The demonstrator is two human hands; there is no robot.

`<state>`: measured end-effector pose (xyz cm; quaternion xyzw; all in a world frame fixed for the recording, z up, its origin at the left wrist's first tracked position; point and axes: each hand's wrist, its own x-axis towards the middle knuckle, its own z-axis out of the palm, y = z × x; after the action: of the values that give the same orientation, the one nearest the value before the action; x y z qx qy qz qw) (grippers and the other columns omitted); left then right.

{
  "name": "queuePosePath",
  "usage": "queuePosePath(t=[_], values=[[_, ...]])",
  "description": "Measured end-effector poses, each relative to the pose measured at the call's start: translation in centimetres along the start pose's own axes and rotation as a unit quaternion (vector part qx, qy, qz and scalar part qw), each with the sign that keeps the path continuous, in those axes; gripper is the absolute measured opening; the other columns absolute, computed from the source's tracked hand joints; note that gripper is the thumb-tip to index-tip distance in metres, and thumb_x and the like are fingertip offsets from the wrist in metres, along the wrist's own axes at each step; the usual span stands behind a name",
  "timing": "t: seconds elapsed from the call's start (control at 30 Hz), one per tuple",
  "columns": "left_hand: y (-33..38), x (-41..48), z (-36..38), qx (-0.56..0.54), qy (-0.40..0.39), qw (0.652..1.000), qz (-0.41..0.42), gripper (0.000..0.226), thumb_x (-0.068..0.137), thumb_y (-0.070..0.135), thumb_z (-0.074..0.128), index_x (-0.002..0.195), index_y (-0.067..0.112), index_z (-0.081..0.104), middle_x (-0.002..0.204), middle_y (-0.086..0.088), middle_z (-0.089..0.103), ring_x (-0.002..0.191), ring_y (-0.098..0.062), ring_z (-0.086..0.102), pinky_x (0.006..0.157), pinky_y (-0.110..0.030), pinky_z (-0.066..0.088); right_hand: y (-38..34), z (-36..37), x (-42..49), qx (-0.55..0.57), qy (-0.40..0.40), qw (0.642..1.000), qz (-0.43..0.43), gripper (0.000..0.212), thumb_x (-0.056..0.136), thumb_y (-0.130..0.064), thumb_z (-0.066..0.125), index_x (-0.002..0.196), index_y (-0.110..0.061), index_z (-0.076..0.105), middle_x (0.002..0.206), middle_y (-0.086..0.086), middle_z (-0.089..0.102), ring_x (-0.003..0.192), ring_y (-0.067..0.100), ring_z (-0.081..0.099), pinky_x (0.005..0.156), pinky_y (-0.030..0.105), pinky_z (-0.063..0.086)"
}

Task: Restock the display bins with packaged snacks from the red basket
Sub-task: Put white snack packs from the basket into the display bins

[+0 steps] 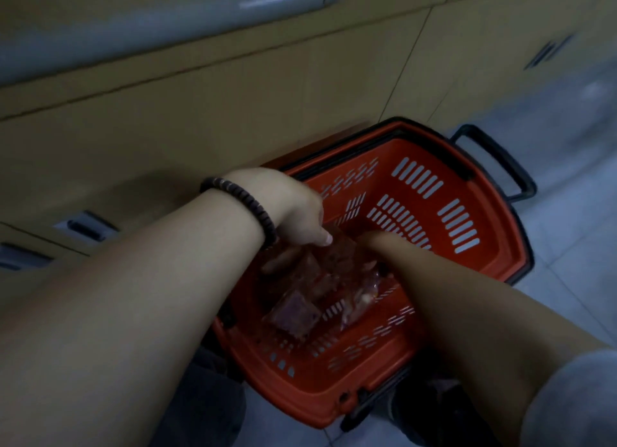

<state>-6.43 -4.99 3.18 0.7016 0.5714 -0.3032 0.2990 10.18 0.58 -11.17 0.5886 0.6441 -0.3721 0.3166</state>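
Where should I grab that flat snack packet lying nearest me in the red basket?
Probably pinch the snack packet by its near edge, coming straight down: it lies flat on the floor of the red basket, whose walls block any sideways approach.

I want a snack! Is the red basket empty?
Not empty. Several clear plastic snack packets lie at the bottom of the red slotted plastic basket. How many is too blurred to tell.

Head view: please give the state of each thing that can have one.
red basket: on the floor, open on top, packets inside.
snack packets: piled on the basket's bottom.
left hand: down in the basket, thumb on a packet; grip unclear.
right hand: down among the packets, fingers hidden.
black handle: sticking out past the far rim.
cabinet doors: shut.
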Motion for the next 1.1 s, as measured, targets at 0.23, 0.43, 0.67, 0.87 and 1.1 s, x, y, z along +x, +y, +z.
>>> queuePosePath(t=[0.23, 0.43, 0.67, 0.87, 1.1], values=[[0.1, -2.6, -0.5, -0.114, 0.043, 0.991, -0.052, 0.075, 0.105, 0.068, 0.028, 0.148, 0.013, 0.055, 0.145, -0.013, 0.062, 0.127, -0.03, 0.064, 0.087, -0.027, 0.045, 2.2, -8.5, -6.9, -0.089, -0.011, 0.996, 0.024, 0.051, 0.073, -0.027, 0.093, 0.116, -0.011, 0.071, 0.107, 0.012, 0.071, 0.086, 0.022, 0.071, 0.07, 0.032, 0.063], [0.7, -4.0, -0.8, -0.5, 0.137, 0.854, -0.043, 0.085, 0.088, 0.09, 0.032, 0.129, 0.02, 0.058, 0.119, -0.006, 0.066, 0.097, -0.03, 0.071, 0.095, -0.051, 0.06, 2.7, -10.4, -18.8, -0.007, 0.238, 0.95, -0.203, 0.086, 0.059, -0.032, 0.097, 0.134, -0.031, 0.056, 0.119, -0.008, 0.067, 0.107, 0.017, 0.066, 0.086, 0.035, 0.057], [1.5, -4.4, -1.6, -0.694, 0.274, 0.664, 0.037, 0.051, 0.084, 0.06, 0.078, 0.114, 0.019, 0.08, 0.097, -0.006, 0.082, 0.085, -0.024, 0.078, 0.089, -0.042, 0.059, 3.2, -7.4, -20.8, 0.089, 0.312, 0.889, -0.322, 0.116, 0.061, -0.023, 0.098, 0.152, -0.051, 0.032, 0.139, -0.019, 0.056, 0.113, 0.008, 0.063, 0.08, 0.026, 0.059], [1.2, -4.0, -2.1, -0.769, 0.354, 0.531, 0.038, 0.027, 0.099, 0.043, 0.07, 0.116, 0.022, 0.075, 0.098, -0.01, 0.081, 0.08, -0.025, 0.075, 0.07, -0.036, 0.054, 5.9, -8.3, -21.6, 0.274, 0.31, 0.839, -0.352, 0.133, 0.069, 0.001, 0.093, 0.158, -0.059, 0.014, 0.108, 0.008, 0.068, 0.08, 0.015, 0.074, 0.068, 0.029, 0.062], [2.0, -4.0, -1.7, -0.785, 0.315, 0.532, 0.037, 0.021, 0.092, -0.005, 0.066, 0.075, 0.006, 0.061, 0.076, -0.013, 0.064, 0.083, -0.025, 0.069, 0.067, -0.029, 0.052, 8.4, -9.5, -22.4, 0.673, 0.179, 0.637, -0.331, 0.034, 0.087, 0.013, 0.065, 0.117, -0.002, 0.068, 0.112, 0.025, 0.074, 0.099, 0.041, 0.075, 0.082, 0.057, 0.061]])
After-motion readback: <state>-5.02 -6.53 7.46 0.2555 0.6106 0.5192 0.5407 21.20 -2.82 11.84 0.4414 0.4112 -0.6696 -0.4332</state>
